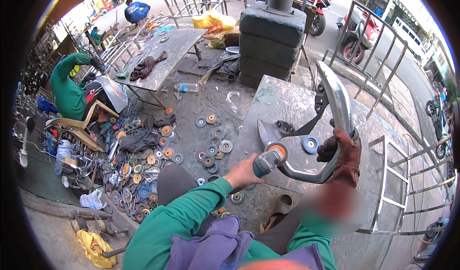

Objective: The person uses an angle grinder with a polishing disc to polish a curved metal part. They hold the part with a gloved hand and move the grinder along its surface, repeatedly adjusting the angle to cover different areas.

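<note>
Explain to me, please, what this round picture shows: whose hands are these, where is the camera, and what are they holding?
The camera sits on a person's head and looks down, so the edges bend. The green-sleeved arms are that person's own. The left hand grips an angle grinder with an orange disc. The right hand, in a brown glove, holds a curved shiny metal part with black brackets over a grey metal table. A blue disc lies on it. Many used discs cover the ground.

A blurred patch hides the right forearm below the gloved right hand. The left hand covers the grinder body. The curved metal bar hides part of the grey worktable. Picture corners are black.
</note>
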Motion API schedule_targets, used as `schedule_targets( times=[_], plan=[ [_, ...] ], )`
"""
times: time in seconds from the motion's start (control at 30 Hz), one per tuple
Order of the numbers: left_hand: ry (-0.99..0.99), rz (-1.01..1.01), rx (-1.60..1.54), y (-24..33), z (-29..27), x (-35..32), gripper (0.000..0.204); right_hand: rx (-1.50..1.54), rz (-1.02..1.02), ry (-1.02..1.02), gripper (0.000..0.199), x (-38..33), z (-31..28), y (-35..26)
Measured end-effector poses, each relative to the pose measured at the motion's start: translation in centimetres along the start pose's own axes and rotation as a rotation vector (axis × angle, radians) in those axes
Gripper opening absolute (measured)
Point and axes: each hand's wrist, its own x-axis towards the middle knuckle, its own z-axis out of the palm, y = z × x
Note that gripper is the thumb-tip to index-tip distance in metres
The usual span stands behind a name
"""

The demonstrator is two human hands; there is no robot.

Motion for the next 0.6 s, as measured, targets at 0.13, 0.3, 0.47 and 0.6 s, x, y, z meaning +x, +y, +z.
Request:
schedule_targets(
  times=[0.13,0.3,0.47,0.6],
  plan=[
    [-0.037,0.021,-0.026,0.0,0.2,0.3,0.094,0.002,0.022,-0.005,0.047,-0.3,0.1,-0.2],
    [0.131,-0.049,-0.201,-1.8,-0.5,2.3,0.092,-0.029,-0.009,-0.014,0.047,-0.3,0.3,-0.4],
    [0.118,-0.087,-0.058,-0.9,-0.2,0.9,0.087,-0.028,-0.008,-0.007,0.048,-0.4,0.1,0.0],
    [-0.063,0.008,0.010,0.2,0.4,-0.6,0.087,0.017,0.020,0.004,0.050,-0.3,-0.2,0.4]
  ],
)
